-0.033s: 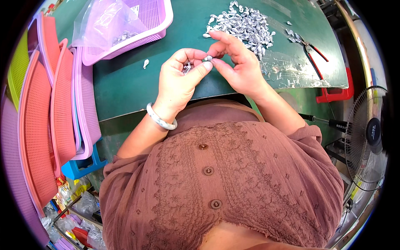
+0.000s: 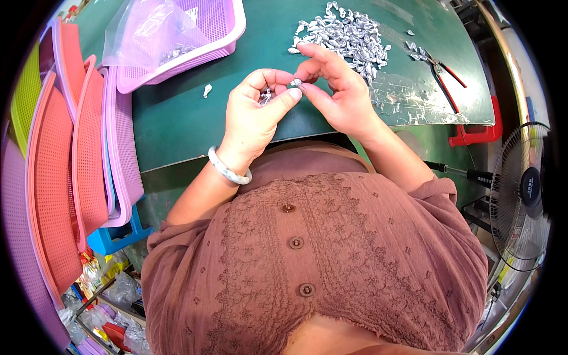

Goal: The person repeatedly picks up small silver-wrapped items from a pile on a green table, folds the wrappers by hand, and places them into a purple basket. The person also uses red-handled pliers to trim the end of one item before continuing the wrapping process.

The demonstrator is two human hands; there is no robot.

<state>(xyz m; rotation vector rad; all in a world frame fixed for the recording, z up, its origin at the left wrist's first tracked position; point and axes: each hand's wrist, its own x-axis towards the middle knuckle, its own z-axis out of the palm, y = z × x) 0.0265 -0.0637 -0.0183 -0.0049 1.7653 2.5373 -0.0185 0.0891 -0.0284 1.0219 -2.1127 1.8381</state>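
Note:
Over the green table my two hands meet at the fingertips around a small silvery-grey piece [image 2: 296, 83]. My left hand [image 2: 255, 109] pinches it between thumb and forefinger, and several more such pieces [image 2: 265, 96] sit in its curled palm. From the other side my right hand [image 2: 337, 94] grips the same piece with thumb and forefinger, its other fingers raised. Beyond the right hand spreads a pile of small silvery-grey, drop-shaped pieces [image 2: 349, 38]. One pale piece [image 2: 207, 90] lies alone to the left of my left hand.
On the table [image 2: 171, 130], a purple basket [image 2: 222, 48] holds a clear plastic bag [image 2: 148, 35]. Red-handled pliers [image 2: 441, 77] lie right, beside a few loose pieces [image 2: 416, 51]. Stacked baskets [image 2: 53, 183] crowd the left side; a fan [image 2: 520, 195] stands at right.

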